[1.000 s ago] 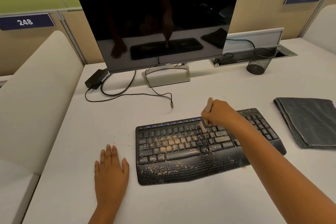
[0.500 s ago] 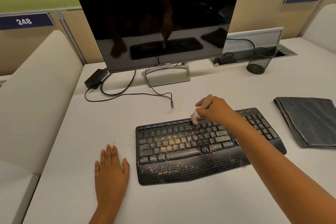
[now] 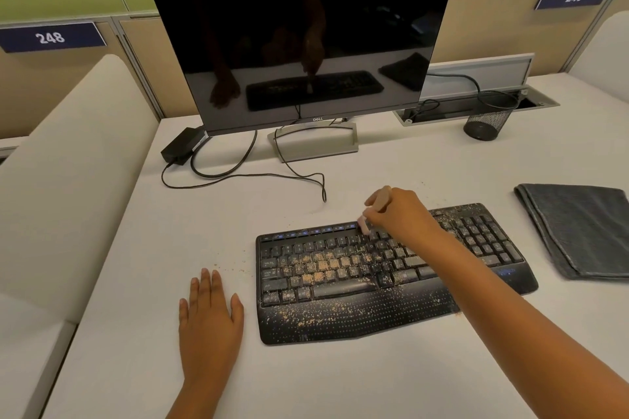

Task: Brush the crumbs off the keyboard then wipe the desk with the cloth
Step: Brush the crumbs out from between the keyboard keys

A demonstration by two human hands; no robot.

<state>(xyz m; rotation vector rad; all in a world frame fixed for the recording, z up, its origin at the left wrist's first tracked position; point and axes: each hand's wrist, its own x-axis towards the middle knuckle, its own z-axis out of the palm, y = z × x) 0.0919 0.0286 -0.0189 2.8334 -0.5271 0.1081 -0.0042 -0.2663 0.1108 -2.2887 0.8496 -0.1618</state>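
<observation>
The crumb-strewn keyboard (image 3: 391, 277) lies mid-worktop (image 3: 340, 381) near the front edge. The right hand (image 3: 400, 214) grips a small brush (image 3: 376, 206), bristles on the top key row. The left hand (image 3: 209, 315) rests flat, fingers straight, beside the keyboard's left end. A folded grey cloth (image 3: 582, 228) lies toward the right edge

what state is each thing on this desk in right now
keyboard: crumb-covered
brush: gripped by right hand, bristles on top key rows
left hand: flat on desk
cloth: folded, untouched
monitor: off
mesh cup: upright
</observation>
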